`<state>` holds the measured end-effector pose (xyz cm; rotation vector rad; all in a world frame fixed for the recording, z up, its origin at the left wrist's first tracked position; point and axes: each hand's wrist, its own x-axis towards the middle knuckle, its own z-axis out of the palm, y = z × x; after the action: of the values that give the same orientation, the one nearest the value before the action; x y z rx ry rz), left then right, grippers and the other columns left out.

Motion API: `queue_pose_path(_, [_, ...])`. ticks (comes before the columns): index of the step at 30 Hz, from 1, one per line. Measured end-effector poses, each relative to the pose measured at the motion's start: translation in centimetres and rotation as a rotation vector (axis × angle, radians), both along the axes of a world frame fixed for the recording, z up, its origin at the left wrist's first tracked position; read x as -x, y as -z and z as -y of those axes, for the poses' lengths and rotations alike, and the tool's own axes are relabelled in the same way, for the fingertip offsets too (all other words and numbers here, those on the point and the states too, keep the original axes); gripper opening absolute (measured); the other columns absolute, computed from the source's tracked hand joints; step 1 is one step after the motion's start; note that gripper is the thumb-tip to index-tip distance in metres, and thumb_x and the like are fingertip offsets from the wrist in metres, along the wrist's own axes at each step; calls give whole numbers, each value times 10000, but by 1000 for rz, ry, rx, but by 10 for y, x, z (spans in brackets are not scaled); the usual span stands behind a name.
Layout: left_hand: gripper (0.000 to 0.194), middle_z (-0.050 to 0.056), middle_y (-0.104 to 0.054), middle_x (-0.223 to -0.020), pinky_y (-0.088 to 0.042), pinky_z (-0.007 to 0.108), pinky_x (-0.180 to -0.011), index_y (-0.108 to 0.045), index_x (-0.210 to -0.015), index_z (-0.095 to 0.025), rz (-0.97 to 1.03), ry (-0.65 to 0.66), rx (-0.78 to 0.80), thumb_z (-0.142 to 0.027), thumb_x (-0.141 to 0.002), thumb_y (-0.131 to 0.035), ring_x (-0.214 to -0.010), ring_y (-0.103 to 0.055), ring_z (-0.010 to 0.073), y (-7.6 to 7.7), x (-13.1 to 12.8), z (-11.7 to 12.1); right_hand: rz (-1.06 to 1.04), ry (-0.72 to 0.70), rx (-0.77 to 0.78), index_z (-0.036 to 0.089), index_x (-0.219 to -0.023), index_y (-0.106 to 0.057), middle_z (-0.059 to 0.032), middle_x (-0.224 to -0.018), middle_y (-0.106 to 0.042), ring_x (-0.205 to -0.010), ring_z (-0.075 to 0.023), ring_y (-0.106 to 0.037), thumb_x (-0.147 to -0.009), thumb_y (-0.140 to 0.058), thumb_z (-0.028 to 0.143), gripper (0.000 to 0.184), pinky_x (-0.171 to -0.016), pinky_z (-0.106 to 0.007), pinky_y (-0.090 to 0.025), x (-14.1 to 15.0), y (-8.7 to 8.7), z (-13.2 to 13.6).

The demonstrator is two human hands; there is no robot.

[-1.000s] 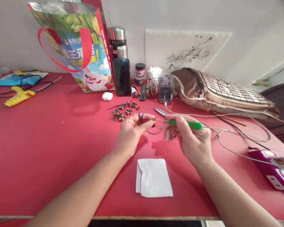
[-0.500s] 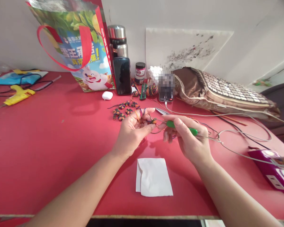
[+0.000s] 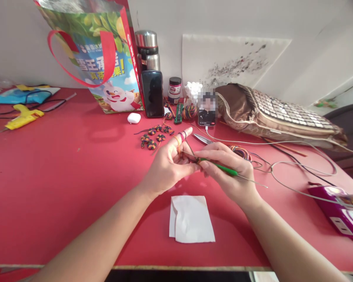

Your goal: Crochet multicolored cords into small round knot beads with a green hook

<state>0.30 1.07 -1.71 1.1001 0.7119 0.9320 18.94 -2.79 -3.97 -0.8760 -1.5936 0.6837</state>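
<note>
Multicoloured yarn [image 3: 181, 137] is wound round the raised index finger of my left hand [image 3: 170, 166]. That hand's thumb and other fingers pinch a small dark crocheted piece [image 3: 197, 159], largely hidden by my fingertips. My right hand [image 3: 233, 168] grips a crochet hook [image 3: 226, 169] by its green handle, its thin metal shaft pointing left at the yarn by my left fingers. Beyond my left hand lie several small crocheted flowers [image 3: 151, 145] in dark and orange yarn. Behind my right hand sits a coil of multicoloured yarn [image 3: 240, 152].
A folded white tissue [image 3: 192, 219] lies in front of my hands. Scissors [image 3: 202, 138], a yarn ball [image 3: 189, 112], an upright dark phone [image 3: 152, 94] and a lit phone [image 3: 206, 113] are behind. A glue gun [image 3: 23, 117] is left; cables and a purple power strip [image 3: 338, 211] are right.
My right hand has moved left and in against my left fingertips. The crochet hook now tilts more downward to the right, and the yarn coil behind has come into view.
</note>
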Motion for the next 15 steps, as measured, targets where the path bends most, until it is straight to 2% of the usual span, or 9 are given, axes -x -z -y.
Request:
queue_pose_path(3, [978,-62,-609,-808,-474,278,-725,-553,-1598,-164,-33,39,-15,-129,-698,-934,-721,-570,105,0,0,0,62,1,-50,309,-1124,-888,-28,-941,-726,-850,-170,-721,-936,-791,57,329,-762,-316,-616,1,-2,-2])
queue_pose_path(9, [913,-36,-640,-863,-493,305,-751,-584,-1574,-200,-26,27,-16,-159,-734,-937,-759,-600,128,6,1,1,31,-12,-3,282,-1034,-884,-20,-878,-730,-831,-162,-707,-923,-765,37,294,-763,-306,-600,2,-6,-1])
queue_pose_path(12, [770,-11,-681,-887,-497,283,-753,-647,-1517,-194,53,26,0,-189,-789,-897,-803,-632,135,10,3,-2,-132,-40,142,280,-981,-893,-26,-878,-759,-761,-153,-701,-919,-788,80,235,-680,-297,-583,2,-6,-1])
queue_pose_path(15, [635,14,-728,-888,-489,267,-717,-693,-1476,-199,97,34,-5,-250,-866,-865,-796,-653,139,11,3,-3,-425,-118,379,277,-929,-898,-16,-794,-756,-613,-126,-646,-900,-873,207,80,-582,-283,-542,4,-5,-2])
